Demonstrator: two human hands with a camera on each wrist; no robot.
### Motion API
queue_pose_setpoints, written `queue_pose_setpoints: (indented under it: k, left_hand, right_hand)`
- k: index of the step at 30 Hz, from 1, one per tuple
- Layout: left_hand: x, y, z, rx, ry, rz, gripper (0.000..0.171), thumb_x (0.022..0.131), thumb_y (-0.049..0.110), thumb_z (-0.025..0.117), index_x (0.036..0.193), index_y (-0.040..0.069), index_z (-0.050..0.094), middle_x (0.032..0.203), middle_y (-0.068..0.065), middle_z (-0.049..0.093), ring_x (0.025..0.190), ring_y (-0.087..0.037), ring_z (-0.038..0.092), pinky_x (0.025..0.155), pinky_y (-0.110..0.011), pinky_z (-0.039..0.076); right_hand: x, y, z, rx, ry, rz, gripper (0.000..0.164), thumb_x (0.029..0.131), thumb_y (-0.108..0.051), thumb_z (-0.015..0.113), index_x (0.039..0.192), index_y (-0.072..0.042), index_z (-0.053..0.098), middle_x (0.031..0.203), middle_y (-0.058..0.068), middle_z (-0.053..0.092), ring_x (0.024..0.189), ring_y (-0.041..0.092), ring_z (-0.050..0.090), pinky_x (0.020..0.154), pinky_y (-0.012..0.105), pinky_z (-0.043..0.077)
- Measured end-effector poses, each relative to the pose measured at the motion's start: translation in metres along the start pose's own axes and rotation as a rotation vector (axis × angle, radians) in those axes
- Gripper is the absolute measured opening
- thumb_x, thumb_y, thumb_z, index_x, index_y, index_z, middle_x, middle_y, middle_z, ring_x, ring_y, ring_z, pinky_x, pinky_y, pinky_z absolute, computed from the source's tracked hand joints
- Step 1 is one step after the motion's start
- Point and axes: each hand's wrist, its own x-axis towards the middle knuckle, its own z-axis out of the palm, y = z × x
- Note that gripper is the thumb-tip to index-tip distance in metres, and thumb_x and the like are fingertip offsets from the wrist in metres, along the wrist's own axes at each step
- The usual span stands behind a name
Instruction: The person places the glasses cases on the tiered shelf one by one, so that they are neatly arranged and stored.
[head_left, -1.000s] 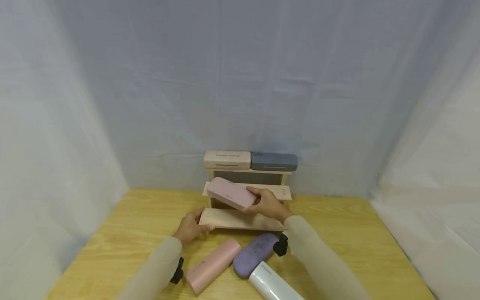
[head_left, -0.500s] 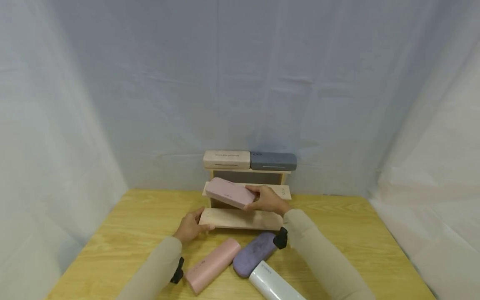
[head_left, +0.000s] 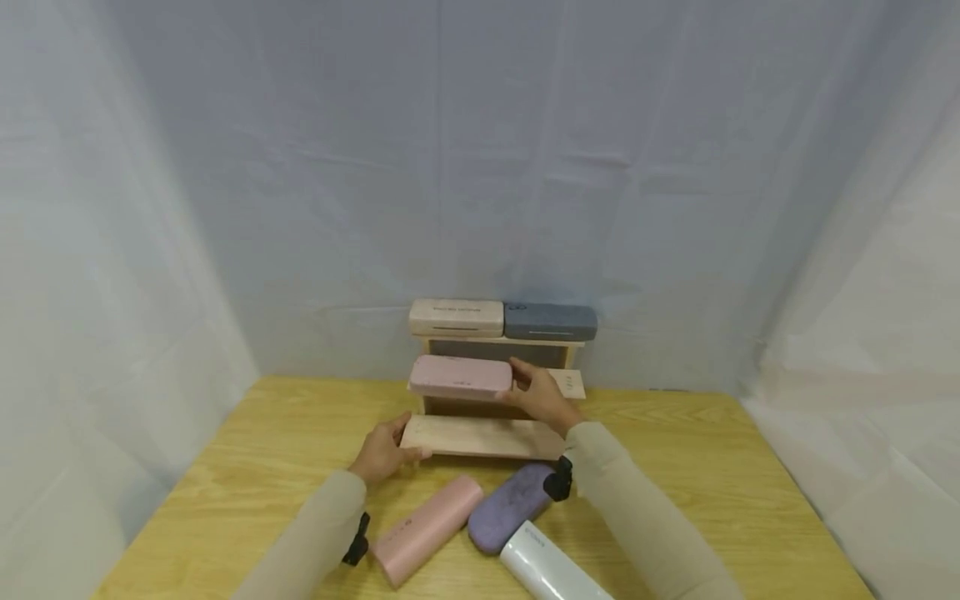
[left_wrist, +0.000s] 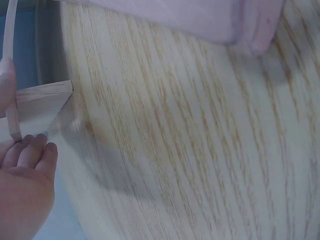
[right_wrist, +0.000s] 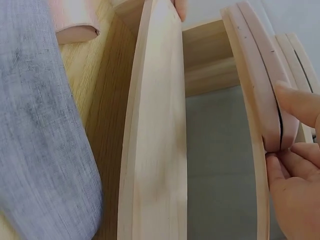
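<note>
A pale pink glasses case lies along the left part of the middle step of a small wooden tiered rack. My right hand pinches its right end between thumb and fingers; the right wrist view shows the case against the step board, its seam facing me. My left hand grips the left end of the rack's lowest board, thumb in front and fingers behind. In the left wrist view that hand has its fingertips at the board's edge.
A cream case and a blue-grey case sit side by side on the top step. On the wooden table, in front of the rack, lie a shiny pink case, a purple case and a white case.
My right hand has turned the pale pink case from a slant to level, along the middle step, and shifted slightly toward its right end. The left hand keeps its grip on the lowest board.
</note>
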Motion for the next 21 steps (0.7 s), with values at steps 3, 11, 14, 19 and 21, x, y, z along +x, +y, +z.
queue_pose_setpoints:
  k: [3, 11, 14, 19, 21]
  left_hand:
    - [-0.001, 0.000, 0.000, 0.004, -0.001, -0.006, 0.090, 0.076, 0.016, 0.081, 0.144, -0.011, 0.030, 0.141, -0.028, 0.043, 0.127, -0.038, 0.047, 0.099, -0.043, 0.046]
    - [-0.002, 0.000, -0.003, 0.025, 0.001, -0.008, 0.089, 0.076, 0.017, 0.081, 0.145, -0.009, 0.030, 0.142, -0.027, 0.042, 0.128, -0.039, 0.044, 0.100, -0.045, 0.045]
    - [-0.003, 0.001, -0.003, 0.025, 0.001, -0.014, 0.089, 0.076, 0.017, 0.081, 0.145, -0.009, 0.030, 0.143, -0.027, 0.042, 0.129, -0.038, 0.044, 0.100, -0.045, 0.045]
    - [-0.004, 0.001, -0.003, 0.032, 0.000, -0.020, 0.088, 0.077, 0.017, 0.080, 0.145, -0.008, 0.030, 0.141, -0.026, 0.044, 0.127, -0.038, 0.046, 0.098, -0.044, 0.046]
    - [-0.004, 0.001, -0.003, 0.027, -0.001, -0.023, 0.088, 0.077, 0.017, 0.080, 0.145, -0.008, 0.030, 0.141, -0.026, 0.044, 0.127, -0.037, 0.046, 0.098, -0.044, 0.047]
  right_hand:
    - [0.001, 0.000, 0.003, 0.007, 0.013, 0.010, 0.074, 0.085, -0.010, 0.074, 0.144, 0.009, 0.033, 0.143, 0.027, 0.042, 0.131, 0.036, 0.043, 0.106, 0.040, 0.040]
    - [0.008, -0.004, 0.012, -0.009, 0.033, 0.026, 0.075, 0.085, -0.014, 0.074, 0.145, 0.006, 0.033, 0.144, 0.024, 0.042, 0.131, 0.035, 0.044, 0.106, 0.041, 0.040]
    - [0.010, -0.005, 0.015, -0.022, 0.026, 0.022, 0.075, 0.086, -0.013, 0.073, 0.146, 0.007, 0.031, 0.145, 0.024, 0.041, 0.132, 0.035, 0.042, 0.106, 0.042, 0.040]
    - [0.014, -0.005, 0.019, -0.012, 0.014, 0.055, 0.075, 0.088, -0.012, 0.071, 0.148, 0.003, 0.029, 0.148, 0.024, 0.036, 0.135, 0.035, 0.037, 0.108, 0.042, 0.038]
    - [0.015, -0.006, 0.021, -0.003, 0.015, 0.070, 0.075, 0.088, -0.012, 0.071, 0.148, 0.002, 0.029, 0.148, 0.023, 0.035, 0.136, 0.034, 0.036, 0.108, 0.042, 0.037]
